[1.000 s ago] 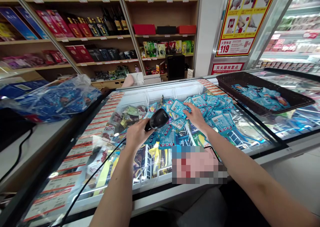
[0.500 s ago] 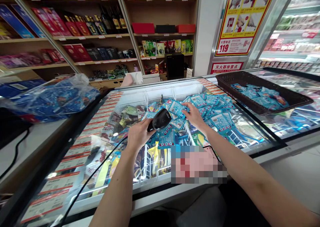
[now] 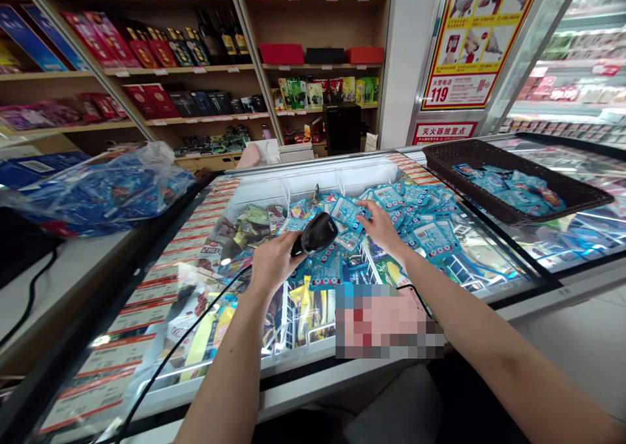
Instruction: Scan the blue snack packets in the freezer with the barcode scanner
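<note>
My left hand (image 3: 272,259) is wrapped round the handle of a black barcode scanner (image 3: 319,233), whose cable trails down to the lower left. The scanner's head points towards a blue packet (image 3: 347,212) with a white barcode label. That packet's right edge is pinched between the fingers of my right hand (image 3: 379,227). Many similar blue packets (image 3: 434,236) lie heaped around and under it, on top of the goods in the chest freezer (image 3: 278,385).
A brown basket (image 3: 518,216) with more blue packets stands on the freezer's right part. Clear plastic bags of blue packs (image 3: 112,186) lie at left. A blurred pink item (image 3: 391,320) rests at the front edge. Shelves (image 3: 313,69) of boxes and bottles line the back.
My left hand and the scanner have shifted very slightly to the right. The right hand keeps its pinch on the packet, almost unmoved.
</note>
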{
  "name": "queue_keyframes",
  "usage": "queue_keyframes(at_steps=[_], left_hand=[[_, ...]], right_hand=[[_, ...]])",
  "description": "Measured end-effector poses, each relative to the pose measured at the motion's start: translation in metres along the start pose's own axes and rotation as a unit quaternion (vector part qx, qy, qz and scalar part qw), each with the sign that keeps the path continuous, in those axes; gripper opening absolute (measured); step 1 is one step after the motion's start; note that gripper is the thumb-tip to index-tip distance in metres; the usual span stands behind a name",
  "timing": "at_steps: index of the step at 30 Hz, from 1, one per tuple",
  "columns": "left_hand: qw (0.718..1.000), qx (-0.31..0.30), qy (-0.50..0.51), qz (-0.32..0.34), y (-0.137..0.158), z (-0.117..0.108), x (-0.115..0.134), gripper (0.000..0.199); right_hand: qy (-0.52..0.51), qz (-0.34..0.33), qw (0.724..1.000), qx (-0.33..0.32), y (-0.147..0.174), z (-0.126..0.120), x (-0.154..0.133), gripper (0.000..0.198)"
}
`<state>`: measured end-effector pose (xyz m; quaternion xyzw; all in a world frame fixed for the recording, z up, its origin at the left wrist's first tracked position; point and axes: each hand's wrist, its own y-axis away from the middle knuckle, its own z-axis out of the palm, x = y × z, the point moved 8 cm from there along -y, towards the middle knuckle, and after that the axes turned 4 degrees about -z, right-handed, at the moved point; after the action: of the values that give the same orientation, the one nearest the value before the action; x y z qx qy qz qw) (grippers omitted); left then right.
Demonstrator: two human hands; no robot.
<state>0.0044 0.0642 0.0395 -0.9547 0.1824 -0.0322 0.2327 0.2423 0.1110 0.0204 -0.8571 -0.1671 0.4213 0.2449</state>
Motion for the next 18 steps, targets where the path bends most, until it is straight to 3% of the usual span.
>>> queue_keyframes(at_steps=[12, 18], left_hand=[[1.000, -0.006, -0.006, -0.026, 0.000, 0.001, -0.004, 0.035], [0.998, 0.020, -0.012, -0.059, 0.001, -0.001, -0.015, 0.037]], right_hand=[[0.012, -0.001, 1.000, 0.008, -0.001, -0.008, -0.006, 0.037], [0.043, 0.019, 0.997, 0.066, -0.005, -0.032, 0.007, 0.042]])
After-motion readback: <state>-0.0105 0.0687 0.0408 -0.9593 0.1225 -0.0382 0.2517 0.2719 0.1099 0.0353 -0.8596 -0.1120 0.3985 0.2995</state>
